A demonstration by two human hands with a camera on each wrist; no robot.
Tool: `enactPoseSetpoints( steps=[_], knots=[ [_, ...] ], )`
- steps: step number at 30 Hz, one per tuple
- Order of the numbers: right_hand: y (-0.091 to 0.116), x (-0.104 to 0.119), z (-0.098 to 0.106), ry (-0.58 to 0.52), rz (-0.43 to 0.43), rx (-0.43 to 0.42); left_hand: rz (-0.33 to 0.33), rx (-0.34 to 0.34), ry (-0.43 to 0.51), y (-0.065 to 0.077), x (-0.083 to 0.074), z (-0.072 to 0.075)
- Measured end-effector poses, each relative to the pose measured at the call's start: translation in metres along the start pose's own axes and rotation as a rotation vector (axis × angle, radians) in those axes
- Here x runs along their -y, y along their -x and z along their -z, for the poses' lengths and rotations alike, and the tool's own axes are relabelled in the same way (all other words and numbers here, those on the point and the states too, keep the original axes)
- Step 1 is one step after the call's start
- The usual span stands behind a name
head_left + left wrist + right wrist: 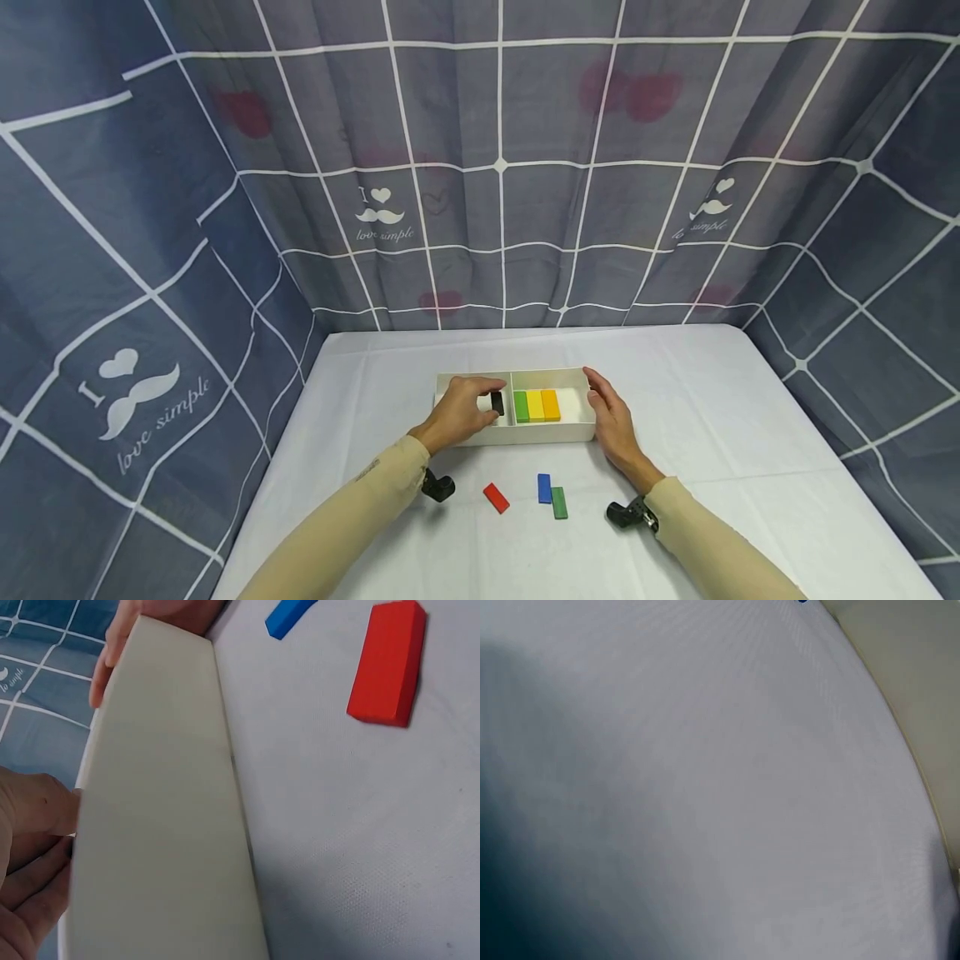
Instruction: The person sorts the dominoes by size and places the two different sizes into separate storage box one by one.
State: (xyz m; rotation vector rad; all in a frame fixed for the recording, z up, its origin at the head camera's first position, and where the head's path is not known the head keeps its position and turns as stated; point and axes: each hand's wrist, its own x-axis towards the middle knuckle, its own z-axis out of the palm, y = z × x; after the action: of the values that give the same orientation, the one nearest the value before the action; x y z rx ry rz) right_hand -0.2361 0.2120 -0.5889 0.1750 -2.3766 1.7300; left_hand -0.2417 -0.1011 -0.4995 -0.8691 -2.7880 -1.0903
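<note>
A white two-compartment box (555, 432) lies lengthwise before me. In its left compartment my left hand (459, 410) pinches a small black block (497, 403) between thumb and fingers. The left wrist view shows that hand's fingers at the box wall, which hides most of the block. My right hand (617, 423) holds the box's right end, fingers reaching round the far corner. Side by side in the right compartment are a green block (522, 407), a yellow block (536, 406) and an orange block (551, 405). Only the tablecloth and part of the box appear in the right wrist view.
On the white tablecloth (405, 533) in front of the box lie a red block (496, 497), a blue block (544, 488) and a dark green block (559, 502). The blue and dark green ones lie close together. A grey checked curtain (465, 208) surrounds the table's back and sides.
</note>
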Motion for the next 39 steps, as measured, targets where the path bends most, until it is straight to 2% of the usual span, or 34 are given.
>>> enactPoseSetpoints(
  steps=[15,23,28,39],
  knots=[
    [-0.001,-0.001,-0.002,0.004,-0.001,0.012,0.055,0.084,0.062,-0.014,0.019,-0.014],
    [-0.001,0.0,-0.003,0.011,-0.001,0.011,0.094,0.119,0.035,-0.024,0.018,-0.017],
    [-0.001,-0.001,-0.003,0.011,0.0,0.0,0.102,0.119,0.017,-0.027,0.017,-0.02],
    [0.0,-0.002,-0.002,0.007,-0.005,-0.014,0.141,0.143,0.044,-0.034,0.018,-0.025]
  ],
)
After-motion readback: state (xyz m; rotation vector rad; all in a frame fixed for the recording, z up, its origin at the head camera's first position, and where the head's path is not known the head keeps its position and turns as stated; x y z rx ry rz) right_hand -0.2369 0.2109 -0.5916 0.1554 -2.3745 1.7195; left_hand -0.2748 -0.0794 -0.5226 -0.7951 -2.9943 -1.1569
